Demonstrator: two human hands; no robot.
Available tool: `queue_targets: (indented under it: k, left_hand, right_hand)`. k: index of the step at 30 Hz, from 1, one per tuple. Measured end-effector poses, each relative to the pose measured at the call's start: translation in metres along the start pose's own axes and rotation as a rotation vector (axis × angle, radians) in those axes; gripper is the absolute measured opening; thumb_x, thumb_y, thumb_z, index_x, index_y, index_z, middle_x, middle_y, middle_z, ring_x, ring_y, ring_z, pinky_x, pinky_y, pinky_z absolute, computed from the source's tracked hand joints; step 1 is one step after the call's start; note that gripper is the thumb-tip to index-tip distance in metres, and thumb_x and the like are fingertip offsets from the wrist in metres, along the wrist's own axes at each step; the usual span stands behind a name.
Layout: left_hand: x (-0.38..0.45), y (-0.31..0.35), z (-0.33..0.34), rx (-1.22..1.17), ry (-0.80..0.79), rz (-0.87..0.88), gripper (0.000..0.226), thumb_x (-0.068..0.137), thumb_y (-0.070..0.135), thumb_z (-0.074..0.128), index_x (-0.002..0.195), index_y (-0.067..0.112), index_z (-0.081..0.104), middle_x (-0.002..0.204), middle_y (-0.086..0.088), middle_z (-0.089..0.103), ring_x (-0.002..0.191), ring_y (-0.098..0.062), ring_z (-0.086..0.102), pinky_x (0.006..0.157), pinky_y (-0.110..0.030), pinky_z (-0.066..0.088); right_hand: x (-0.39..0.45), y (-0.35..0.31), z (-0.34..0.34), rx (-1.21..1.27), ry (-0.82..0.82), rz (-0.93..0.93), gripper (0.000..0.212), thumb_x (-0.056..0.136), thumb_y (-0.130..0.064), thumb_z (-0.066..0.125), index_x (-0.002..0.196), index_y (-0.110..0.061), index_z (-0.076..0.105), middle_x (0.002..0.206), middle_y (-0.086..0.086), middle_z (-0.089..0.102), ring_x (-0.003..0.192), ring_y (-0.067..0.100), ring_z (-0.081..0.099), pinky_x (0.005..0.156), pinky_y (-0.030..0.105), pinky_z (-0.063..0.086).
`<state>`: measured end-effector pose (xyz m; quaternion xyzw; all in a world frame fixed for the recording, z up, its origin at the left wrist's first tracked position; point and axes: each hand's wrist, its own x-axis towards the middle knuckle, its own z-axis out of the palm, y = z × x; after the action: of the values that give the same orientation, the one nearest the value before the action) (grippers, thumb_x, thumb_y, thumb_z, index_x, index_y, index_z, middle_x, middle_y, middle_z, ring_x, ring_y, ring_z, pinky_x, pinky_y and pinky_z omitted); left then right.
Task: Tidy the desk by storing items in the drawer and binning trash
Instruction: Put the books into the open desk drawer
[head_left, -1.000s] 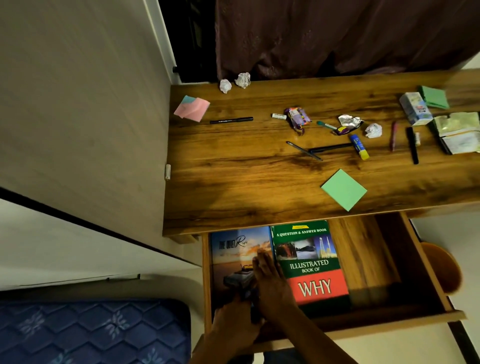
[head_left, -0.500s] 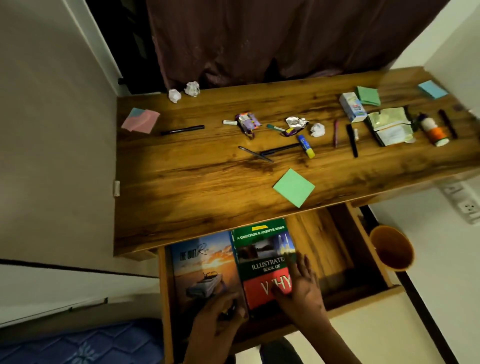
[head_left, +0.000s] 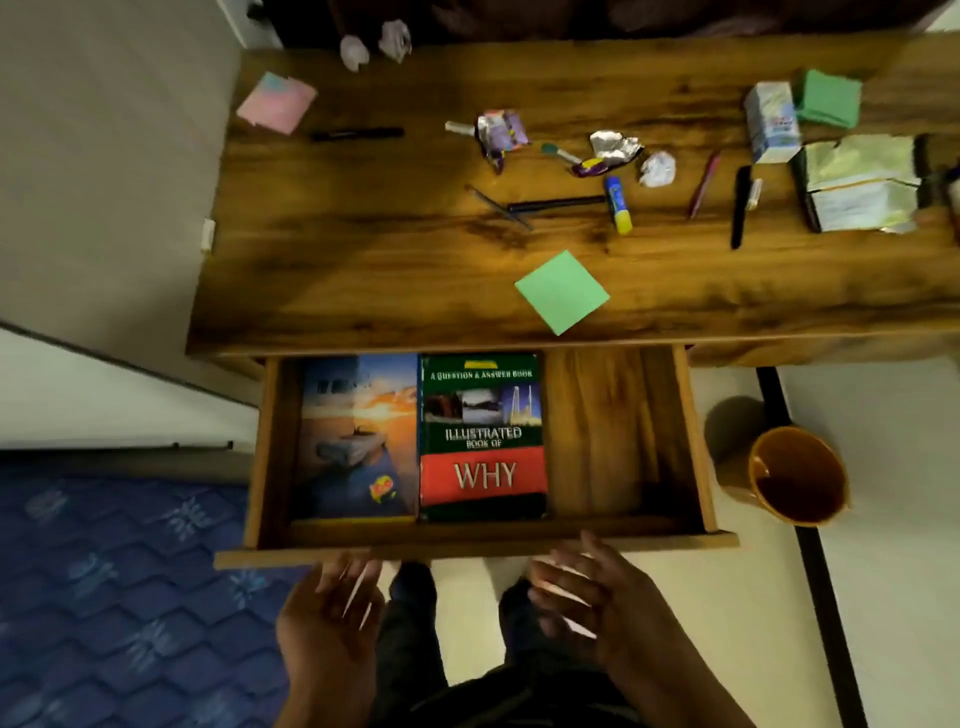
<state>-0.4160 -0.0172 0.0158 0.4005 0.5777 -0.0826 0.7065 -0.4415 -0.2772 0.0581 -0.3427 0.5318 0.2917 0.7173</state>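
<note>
The wooden drawer (head_left: 696, 457) stands pulled out under the desk (head_left: 363, 249). Two books lie flat in its left half: a sunset-cover book (head_left: 358, 436) and the green-and-red "Illustrated Book of WHY" (head_left: 483, 436). Its right half is bare wood. My left hand (head_left: 332, 613) and my right hand (head_left: 597, 597) hover just in front of the drawer's front edge, fingers spread, holding nothing. On the desk lie a green sticky pad (head_left: 562, 291), pens (head_left: 556, 203), a glue stick (head_left: 618, 205), crumpled paper (head_left: 657, 169) and foil wrappers (head_left: 613, 148).
An orange bin (head_left: 797, 475) stands on the floor right of the drawer. Pink notes (head_left: 278, 101) and a black pen (head_left: 358, 134) lie at the desk's left, two paper balls (head_left: 374, 44) at the back edge, a small carton (head_left: 771, 122), green pad (head_left: 826, 98) and foil packet (head_left: 857, 182) at the right. A blue mattress (head_left: 104, 597) lies lower left.
Both hands have left the books and drawn back out of the drawer toward me. The two books now lie side by side, uncovered. The camera view has shifted.
</note>
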Motion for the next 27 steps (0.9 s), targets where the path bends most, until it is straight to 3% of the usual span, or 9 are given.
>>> queue_targets:
  k: [3,6,12,16,21,24,27]
  left_hand:
    - [-0.003,-0.031,-0.008,-0.031,0.149,0.029,0.020,0.101,0.029,0.048,0.089,0.018,0.061,0.109,-0.007,0.065,0.097,-0.022,0.069,0.081,-0.032,0.047]
    - [-0.007,-0.049,-0.012,-0.115,0.184,0.012,0.020,0.100,0.032,0.050,0.095,0.015,0.060,0.107,-0.008,0.065,0.113,-0.029,0.068,0.085,-0.034,0.051]
    - [0.002,-0.059,-0.024,-0.182,0.109,0.000,0.052,0.103,0.044,0.048,0.140,0.009,0.054,0.123,-0.011,0.062,0.114,-0.031,0.067,0.086,-0.040,0.055]
    - [0.008,-0.055,-0.028,-0.161,0.047,0.030,0.052,0.104,0.047,0.046,0.143,0.013,0.052,0.127,-0.009,0.062,0.117,-0.031,0.066,0.091,-0.041,0.054]
    - [0.017,-0.053,-0.041,-0.150,-0.074,-0.011,0.056,0.101,0.050,0.048,0.144,0.015,0.050,0.142,-0.014,0.057,0.123,-0.032,0.062,0.101,-0.043,0.052]
    - [0.016,-0.050,-0.055,-0.179,-0.127,-0.056,0.064,0.097,0.056,0.051,0.147,0.016,0.045,0.144,-0.015,0.051,0.122,-0.033,0.058,0.101,-0.045,0.052]
    - [0.017,-0.038,-0.067,-0.241,-0.214,-0.102,0.085,0.089,0.069,0.053,0.154,0.018,0.035,0.151,-0.018,0.040,0.134,-0.040,0.046,0.108,-0.054,0.045]
  right_hand:
    - [0.012,0.022,-0.026,0.310,0.009,0.204,0.072,0.097,-0.064,0.045,0.125,0.001,0.060,0.119,0.026,0.070,0.114,0.044,0.064,0.085,0.048,0.050]
    - [0.024,0.042,-0.039,0.370,0.079,0.150,0.081,0.094,-0.072,0.041,0.126,0.000,0.058,0.117,0.029,0.070,0.116,0.045,0.062,0.085,0.049,0.051]
    - [0.042,0.068,-0.040,0.336,0.099,-0.048,0.088,0.092,-0.076,0.037,0.141,-0.004,0.052,0.132,0.024,0.062,0.118,0.044,0.061,0.087,0.053,0.054]
    - [0.044,0.088,-0.034,0.337,0.026,-0.095,0.093,0.091,-0.077,0.037,0.147,-0.004,0.044,0.144,0.026,0.051,0.124,0.045,0.056,0.086,0.055,0.055]
    - [0.050,0.106,-0.027,0.338,0.074,-0.216,0.092,0.093,-0.075,0.038,0.153,-0.005,0.037,0.154,0.025,0.040,0.130,0.044,0.053,0.081,0.053,0.055]
    - [0.054,0.122,-0.025,0.404,0.039,-0.199,0.097,0.090,-0.078,0.040,0.157,-0.009,0.029,0.161,0.026,0.026,0.137,0.047,0.044,0.092,0.061,0.050]
    - [0.053,0.129,-0.021,0.511,-0.069,-0.206,0.109,0.082,-0.084,0.049,0.161,-0.016,0.017,0.167,0.023,0.008,0.148,0.048,0.027,0.102,0.070,0.042]
